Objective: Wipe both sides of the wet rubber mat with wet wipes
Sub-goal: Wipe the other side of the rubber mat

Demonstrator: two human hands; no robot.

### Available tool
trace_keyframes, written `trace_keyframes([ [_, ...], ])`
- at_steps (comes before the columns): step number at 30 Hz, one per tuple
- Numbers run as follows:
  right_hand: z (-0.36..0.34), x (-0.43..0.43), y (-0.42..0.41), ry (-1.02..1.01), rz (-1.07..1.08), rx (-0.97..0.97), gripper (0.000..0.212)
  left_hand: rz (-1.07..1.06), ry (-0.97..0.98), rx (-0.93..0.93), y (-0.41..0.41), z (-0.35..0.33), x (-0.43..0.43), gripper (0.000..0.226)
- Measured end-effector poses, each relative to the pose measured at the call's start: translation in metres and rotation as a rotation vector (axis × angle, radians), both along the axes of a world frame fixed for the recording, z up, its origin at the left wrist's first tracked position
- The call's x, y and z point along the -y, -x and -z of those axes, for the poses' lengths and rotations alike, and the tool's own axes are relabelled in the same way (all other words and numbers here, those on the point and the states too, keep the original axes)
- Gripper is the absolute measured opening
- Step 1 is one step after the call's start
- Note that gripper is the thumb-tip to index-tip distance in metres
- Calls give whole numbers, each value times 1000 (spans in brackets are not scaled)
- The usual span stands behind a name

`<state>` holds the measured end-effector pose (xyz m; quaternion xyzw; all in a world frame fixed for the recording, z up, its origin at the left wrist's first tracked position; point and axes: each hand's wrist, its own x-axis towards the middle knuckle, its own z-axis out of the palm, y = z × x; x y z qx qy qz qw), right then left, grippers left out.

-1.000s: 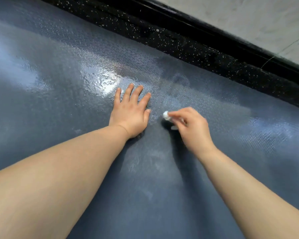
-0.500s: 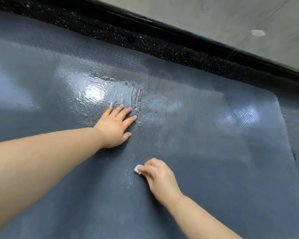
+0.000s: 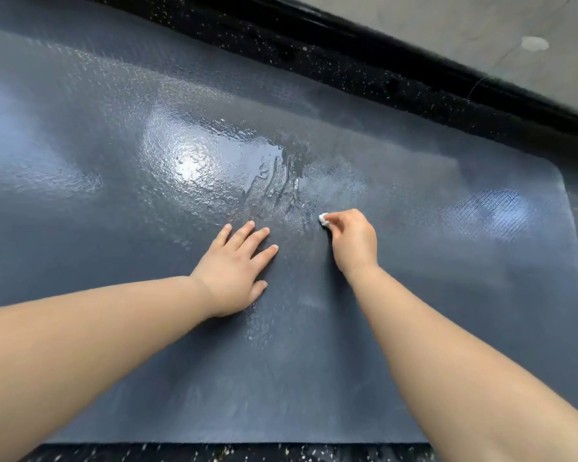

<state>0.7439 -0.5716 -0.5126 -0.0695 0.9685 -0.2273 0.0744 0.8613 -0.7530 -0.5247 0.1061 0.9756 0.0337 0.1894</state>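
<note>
Nearest the camera, a strip of black speckled floor point(image 3: 214, 454) shows along the bottom edge, and the near edge of the dark blue-grey rubber mat point(image 3: 447, 278) lies flat on it. The mat fills most of the view. Its long axis runs from left to right and tilts slightly down toward the right. Its right end closes in a rounded corner at the far right, while its left end runs out of the view. Both bare forearms reach forward over the mat from the bottom corners. The left hand point(image 3: 234, 266) lies palm down near the middle of the mat, with fingers straight and slightly spread and the whole palm resting on the surface. Just beside it on the right and a little farther out, the right hand point(image 3: 354, 243) has its fingers curled and pinches a small white wad of wet wipe point(image 3: 324, 219) at the fingertips, with the wad touching the mat. Just beyond both hands sits a shiny wet patch point(image 3: 197, 161) with streaks running through its right side toward the wipe. Past the mat's far edge the speckled floor shows again as a band, then a glossy black strip point(image 3: 397, 45), and beyond that a plain grey surface point(image 3: 431, 18) with a pale spot point(image 3: 534, 43).
</note>
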Motion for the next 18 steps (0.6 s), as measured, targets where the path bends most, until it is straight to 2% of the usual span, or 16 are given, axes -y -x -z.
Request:
trace_keyframes([
  [4, -5, -20, -105, 67, -236, -55, 13, 9, -9, -26, -13, 4, -4, 66],
  [7, -16, -45, -163, 65, -432, 37, 13, 27, -10, -47, -21, 6, -1, 64],
  [11, -33, -51, -152, 27, -577, 160, 13, 65, -28, -64, -39, 6, -2, 60],
  [13, -38, -37, -117, 81, -477, 89, 17, 119, -39, -56, -51, 6, -4, 59],
  [15, -35, -13, -73, 134, -260, -16, 21, 167, -49, -53, -61, 6, -1, 59],
  [18, -22, 22, -17, 141, -36, -9, 21, 222, -67, -53, -66, 5, 10, 59],
])
